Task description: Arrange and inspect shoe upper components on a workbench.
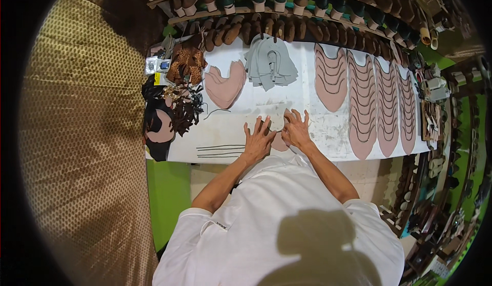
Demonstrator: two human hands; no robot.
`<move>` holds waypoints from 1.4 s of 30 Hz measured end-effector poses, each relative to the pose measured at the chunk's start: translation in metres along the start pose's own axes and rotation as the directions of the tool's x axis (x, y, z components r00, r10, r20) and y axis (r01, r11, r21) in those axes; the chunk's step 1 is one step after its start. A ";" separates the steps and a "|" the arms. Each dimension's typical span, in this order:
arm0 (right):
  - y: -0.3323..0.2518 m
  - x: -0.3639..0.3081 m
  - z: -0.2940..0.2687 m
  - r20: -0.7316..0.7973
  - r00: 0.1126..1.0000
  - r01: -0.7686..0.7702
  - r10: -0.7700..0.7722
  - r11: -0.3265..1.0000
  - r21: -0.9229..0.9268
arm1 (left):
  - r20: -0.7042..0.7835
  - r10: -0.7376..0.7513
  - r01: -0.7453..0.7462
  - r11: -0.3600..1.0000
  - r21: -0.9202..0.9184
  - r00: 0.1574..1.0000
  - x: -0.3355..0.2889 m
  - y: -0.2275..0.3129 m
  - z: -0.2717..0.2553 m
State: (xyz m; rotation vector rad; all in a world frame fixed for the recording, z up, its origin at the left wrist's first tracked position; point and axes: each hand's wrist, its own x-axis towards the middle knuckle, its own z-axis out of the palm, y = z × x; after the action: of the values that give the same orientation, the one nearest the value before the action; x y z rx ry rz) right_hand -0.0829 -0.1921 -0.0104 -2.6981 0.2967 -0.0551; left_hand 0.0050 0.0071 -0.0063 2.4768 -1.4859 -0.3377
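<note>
A pink shoe-upper piece (280, 142) lies at the table's near edge in front of me, partly covered by my fingers and shirt. A thin dark line runs along its upper edge between my hands. My left hand (259, 140) pinches at the piece's left side, its other fingers raised and spread. At the upper right edge, my right hand (298, 130) pinches the piece with its fingertips, the remaining fingers lifted. Several thin dark strips (221, 151) lie side by side to the left of my left hand. Another thin strip (217, 111) lies curved farther back.
Overlapping rows of pink pieces (363, 145) with dark-lined edges cover the right side. Grey cut pieces (271, 63) and a pink stack (225, 83) lie at the back. Dark scraps (185, 113) crowd the left edge. Shelves of shoes (279, 3) stand behind the white table (333, 142).
</note>
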 end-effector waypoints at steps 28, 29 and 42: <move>0.012 -0.042 0.007 -0.057 0.996 -0.059 0.066 0.992 0.111 | -0.057 -0.183 0.181 0.983 -0.044 0.981 -0.010 0.021 0.025; 0.016 -0.038 0.004 -0.075 0.993 -0.077 0.087 0.990 0.121 | -0.056 -0.180 0.177 0.983 -0.046 0.982 -0.009 0.020 0.025; 0.045 0.001 -0.013 0.075 0.996 -0.045 0.038 0.995 0.092 | -0.126 -0.181 0.176 0.983 -0.050 0.975 -0.010 0.024 0.029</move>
State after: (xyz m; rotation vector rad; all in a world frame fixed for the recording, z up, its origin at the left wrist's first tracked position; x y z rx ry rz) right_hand -0.0921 -0.2375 -0.0176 -2.5931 0.3199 0.0405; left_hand -0.0291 0.0025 -0.0256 2.5539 -1.1989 -0.2292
